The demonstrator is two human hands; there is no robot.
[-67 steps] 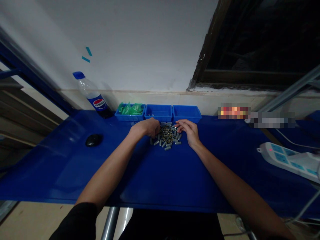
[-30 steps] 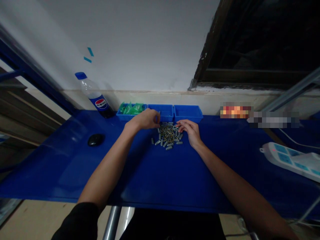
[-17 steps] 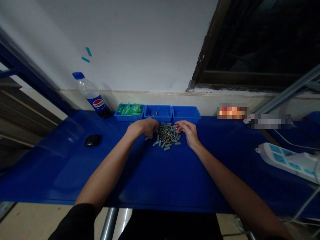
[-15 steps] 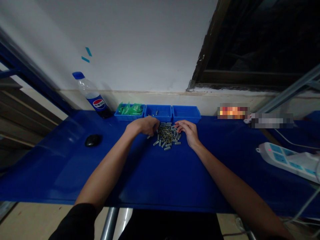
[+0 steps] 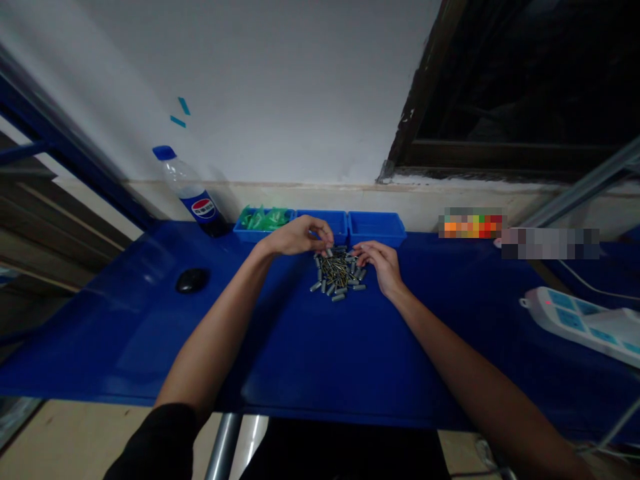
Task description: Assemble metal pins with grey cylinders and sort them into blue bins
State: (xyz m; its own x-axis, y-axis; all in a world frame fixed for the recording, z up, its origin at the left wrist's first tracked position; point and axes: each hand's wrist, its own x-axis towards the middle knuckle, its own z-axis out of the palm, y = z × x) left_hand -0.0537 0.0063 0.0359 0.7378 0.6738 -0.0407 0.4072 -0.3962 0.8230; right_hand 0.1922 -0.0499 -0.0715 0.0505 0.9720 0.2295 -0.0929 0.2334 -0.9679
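A pile of long thin screws point(image 5: 335, 272) lies on the blue tabletop, with small grey metal cylinders point(image 5: 339, 297) around it. My left hand point(image 5: 303, 235) is over the pile's far left side. Thumb and fingertips pinch one small metal cylinder point(image 5: 329, 253), tilted downward. At the pile's right side is my right hand point(image 5: 381, 261), its fingers curled and closed together at the tips; what they hold, if anything, is too small to make out. Behind the hands stands a middle blue bin point(image 5: 336, 223), partly hidden by my left hand.
Beside the middle bin stand a blue bin with green plastic packets point(image 5: 273, 219) and another blue bin point(image 5: 377, 228). A Pepsi bottle point(image 5: 200, 205) and black mouse point(image 5: 191, 281) are on the left. A power strip point(image 5: 575, 317) with cables lies on the right.
My left hand has moved right and slightly up from the pile's left edge, and a metal cylinder now shows in its fingertips. My right hand stays by the pile. The view has shifted slightly.
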